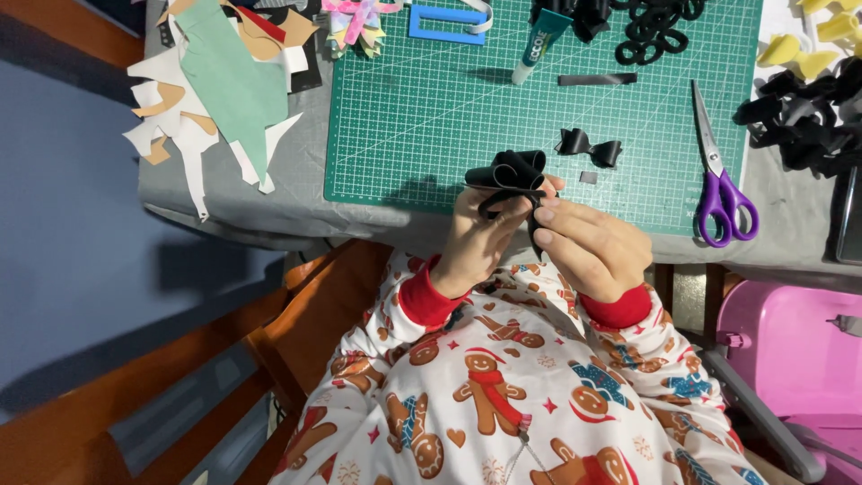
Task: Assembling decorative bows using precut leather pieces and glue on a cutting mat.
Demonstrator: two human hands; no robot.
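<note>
Black ribbon (512, 175), folded into loops, sits pinched between my two hands just over the near edge of the green mat (422, 117). My left hand (480, 238) is clamped on it from below; my right hand (588, 242) grips its trailing end, fingers closed. Further right on the mat I see a finished black bow (588, 146), then purple scissors (721, 184).

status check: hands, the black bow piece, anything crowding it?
Left hand and right hand both pinch the black folded ribbon piece. Held above cutting mat edge. Finished black bow lies apart; nothing crowding.
</note>
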